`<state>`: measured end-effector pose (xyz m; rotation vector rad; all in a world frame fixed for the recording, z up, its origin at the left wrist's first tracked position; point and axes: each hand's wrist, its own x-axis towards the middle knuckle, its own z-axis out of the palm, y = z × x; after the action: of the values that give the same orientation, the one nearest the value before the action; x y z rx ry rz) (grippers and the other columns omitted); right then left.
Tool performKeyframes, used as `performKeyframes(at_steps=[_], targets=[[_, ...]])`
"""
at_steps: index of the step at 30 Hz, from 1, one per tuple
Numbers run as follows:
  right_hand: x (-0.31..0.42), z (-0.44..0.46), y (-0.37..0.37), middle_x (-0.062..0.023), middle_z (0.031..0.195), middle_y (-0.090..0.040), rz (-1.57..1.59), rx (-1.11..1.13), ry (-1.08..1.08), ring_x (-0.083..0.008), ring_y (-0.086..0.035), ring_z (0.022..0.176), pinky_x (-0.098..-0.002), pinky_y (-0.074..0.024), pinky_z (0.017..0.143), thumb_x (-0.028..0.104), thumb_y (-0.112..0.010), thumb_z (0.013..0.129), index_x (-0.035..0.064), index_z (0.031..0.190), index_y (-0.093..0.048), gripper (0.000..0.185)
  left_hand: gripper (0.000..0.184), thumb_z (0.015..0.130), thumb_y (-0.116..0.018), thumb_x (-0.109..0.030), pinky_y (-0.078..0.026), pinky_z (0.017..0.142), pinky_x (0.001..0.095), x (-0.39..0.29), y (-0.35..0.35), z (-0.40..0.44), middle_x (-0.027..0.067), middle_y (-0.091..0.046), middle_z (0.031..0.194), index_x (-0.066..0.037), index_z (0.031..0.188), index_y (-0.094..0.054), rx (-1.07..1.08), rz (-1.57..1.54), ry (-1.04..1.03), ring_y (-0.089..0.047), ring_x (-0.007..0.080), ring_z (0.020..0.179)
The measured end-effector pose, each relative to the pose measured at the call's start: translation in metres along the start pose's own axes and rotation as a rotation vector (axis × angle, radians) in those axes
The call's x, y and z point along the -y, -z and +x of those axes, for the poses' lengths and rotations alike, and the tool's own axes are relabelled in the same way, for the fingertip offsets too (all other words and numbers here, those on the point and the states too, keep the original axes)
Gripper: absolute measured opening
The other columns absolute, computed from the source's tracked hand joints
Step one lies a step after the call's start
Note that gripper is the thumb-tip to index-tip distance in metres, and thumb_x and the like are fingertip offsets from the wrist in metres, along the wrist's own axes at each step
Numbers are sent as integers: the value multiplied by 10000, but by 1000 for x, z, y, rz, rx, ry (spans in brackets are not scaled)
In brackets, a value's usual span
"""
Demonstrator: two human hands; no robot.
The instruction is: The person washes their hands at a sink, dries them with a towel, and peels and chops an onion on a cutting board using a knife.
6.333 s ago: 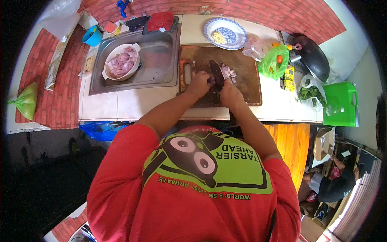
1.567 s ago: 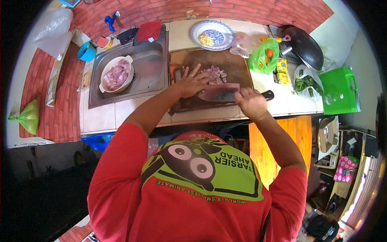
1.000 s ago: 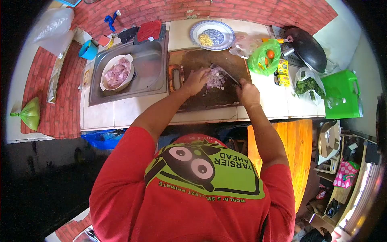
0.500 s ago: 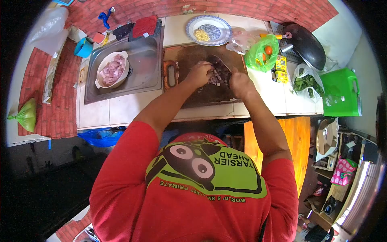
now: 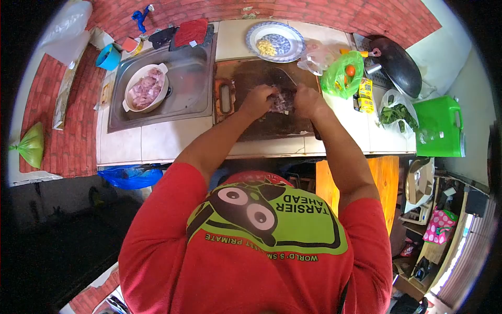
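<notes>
A brown wooden cutting board lies on the counter, with chopped purple-white onion near its middle. My right hand is closed round the handle of a broad dark-bladed knife, its blade slanting up and left over the board. Just left of the onion, my left hand is closed with bent fingertips at the pieces; whatever it pinches is too small to make out. Behind the board stands a blue-patterned plate with chopped yellowish bits.
In the metal sink at left sits a white dish of raw meat. To the right are a green bag with tomatoes, yellow packets, a bag of leafy greens, a black wok and a green container.
My left hand, spread flat near the knife earlier, is now closed beside the onion. The knife has turned from lying sideways to slanting over the board, still in my right hand.
</notes>
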<state>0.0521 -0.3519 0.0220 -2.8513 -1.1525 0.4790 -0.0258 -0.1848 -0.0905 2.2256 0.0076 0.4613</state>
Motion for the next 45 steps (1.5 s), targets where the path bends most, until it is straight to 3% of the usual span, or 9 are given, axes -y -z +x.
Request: performKeyframes(at_steps=[3, 15, 18, 22, 26, 37, 40, 42, 45], targets=[[2, 6, 6, -313, 988, -616, 98, -15, -68, -423, -612, 972, -488, -486, 847, 56, -484, 835, -47, 1042, -511, 233, 274, 730, -624, -64, -484, 843, 400, 7, 1, -2, 166, -632, 977, -59, 999, -678, 11, 79, -93, -600, 341, 948], [34, -12, -19, -348, 988, -598, 255, 5, -192, -444, -600, 995, -499, -495, 814, 119, -400, 894, -41, 1092, -448, 260, 165, 758, -626, -117, -494, 836, 391, 4, 5, -2, 147, -662, 917, -48, 889, -699, 22, 114, -122, -612, 322, 918], [17, 6, 12, -355, 1014, -589, -11, 168, 73, -443, -599, 1001, -500, -491, 824, 142, -379, 914, -46, 1079, -449, 260, 142, 767, -614, -114, -497, 776, 420, 10, 6, 8, 178, -649, 853, -26, 856, -681, -349, 150, -300, -610, 363, 858], [23, 10, 22, -352, 1027, -590, -28, 291, 113, -436, -600, 1006, -498, -485, 838, 137, -383, 904, -52, 1075, -442, 262, 168, 795, -576, -97, -480, 806, 431, 16, 15, 7, 207, -628, 954, -10, 908, -667, -106, 206, -15, -589, 386, 907], [42, -12, -28, -341, 1007, -599, 218, -5, -237, -428, -609, 983, -509, -485, 827, 99, -389, 876, -48, 1044, -473, 238, 246, 816, -539, -65, -451, 906, 409, 13, 21, 2, 205, -603, 1102, -10, 1027, -654, 175, 8, 116, -570, 364, 1014], [19, -25, -10, -332, 953, -608, 263, -165, -123, -477, -609, 901, -556, -476, 806, 218, -472, 897, -52, 1039, -537, 312, 391, 823, -558, -125, -334, 1051, 463, 6, 39, -27, 163, -476, 1337, -66, 1209, -580, -240, 71, -167, -404, 380, 1257], [6, -16, -31, -235, 750, -626, 480, -215, -142, -359, -640, 654, -459, -518, 609, 197, -505, 897, -8, 1058, -511, 261, 471, 835, -585, -248, -255, 1069, 555, -30, 32, -38, 161, -348, 1437, -111, 1283, -530, -108, 269, -260, -271, 417, 1329], [8, -21, -32, -101, 656, -567, 1175, 0, -214, -215, -555, 502, -345, -467, 454, 177, -502, 895, 40, 1033, -505, 195, 608, 852, -574, -407, -159, 1048, 670, -38, 19, -43, 138, -201, 1515, -173, 1390, -420, 48, 414, -300, -98, 448, 1384], [13, -35, -24, -16, 621, -495, 1274, 29, -317, -125, -472, 450, -274, -397, 387, 155, -488, 891, 72, 1012, -485, 147, 616, 867, -558, -411, -164, 1039, 680, -31, 9, -51, 133, -196, 1519, -161, 1405, -392, 75, 490, -236, -98, 445, 1387]])
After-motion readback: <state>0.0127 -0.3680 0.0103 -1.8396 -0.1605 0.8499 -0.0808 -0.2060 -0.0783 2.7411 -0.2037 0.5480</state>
